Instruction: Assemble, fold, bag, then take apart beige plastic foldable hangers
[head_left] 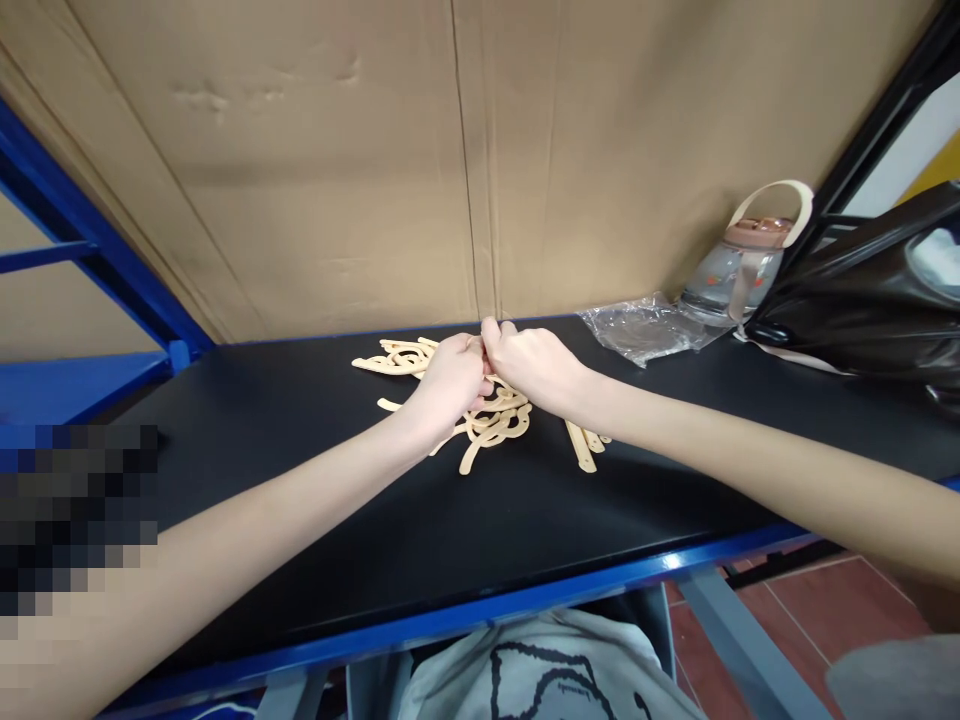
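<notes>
My left hand (455, 378) and my right hand (529, 367) meet over the middle of the black table, fingers closed and touching each other. Whatever sits between the fingertips is hidden or too small to name. Beneath and around them lies a loose pile of cream-coloured curved pieces (491, 430), partly covered by my left hand. More of these pieces (390, 366) are spread behind and left of my left wrist. Under my right forearm, several straighter cream strips (580, 447) lie together, partly hidden by the arm.
A clear bottle (731, 275) with a handled lid stands at the back right, beside a crumpled clear plastic bag (641, 328). A black bag (885, 290) is at the far right. Cardboard (322, 180) rises behind the black table (315, 550), which has a blue edge.
</notes>
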